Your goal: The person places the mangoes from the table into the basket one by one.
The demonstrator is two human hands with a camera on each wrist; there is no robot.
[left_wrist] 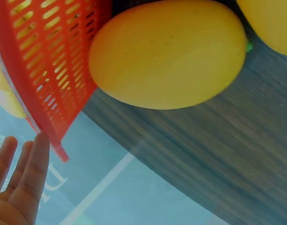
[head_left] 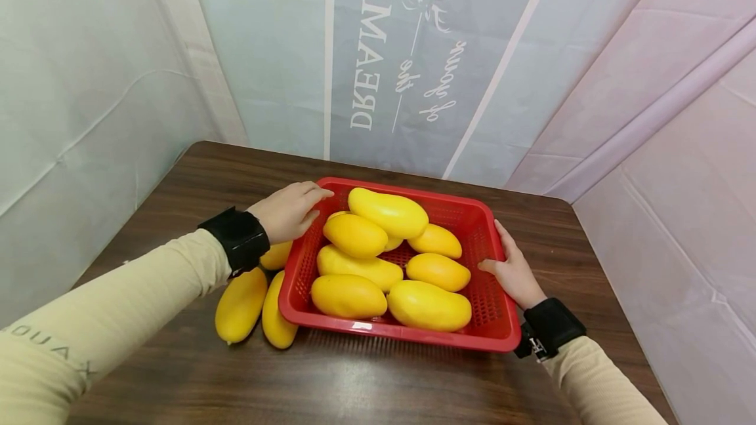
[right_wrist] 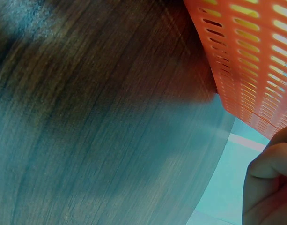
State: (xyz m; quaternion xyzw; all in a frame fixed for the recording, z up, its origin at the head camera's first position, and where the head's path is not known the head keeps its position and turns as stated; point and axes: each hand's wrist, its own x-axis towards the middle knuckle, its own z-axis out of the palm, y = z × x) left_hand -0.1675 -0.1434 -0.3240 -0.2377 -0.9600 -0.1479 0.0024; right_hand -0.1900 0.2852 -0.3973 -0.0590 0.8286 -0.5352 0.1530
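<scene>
A red plastic basket (head_left: 407, 333) with slotted walls holds several yellow mangoes (head_left: 430, 305), some piled on others. My right hand (head_left: 515, 273) grips its right rim, thumb inside the wall and fingers outside; in the right wrist view, bent fingers (right_wrist: 269, 173) show beside the slotted wall. At the far left corner is my left hand (head_left: 291, 210), its fingers extended over the rim. The left wrist view shows these fingers (left_wrist: 33, 173) fairly straight, one tip at or very near the rim. Below that hand, a mango (left_wrist: 169, 54) lies against the basket's outer wall.
More mangoes lie on the table left of the basket, among them one mango (head_left: 241, 307) under the left forearm and another mango (head_left: 277, 313) by the basket's near left corner. The dark wooden table (head_left: 354, 385) ends at a printed curtain (head_left: 413, 71) behind.
</scene>
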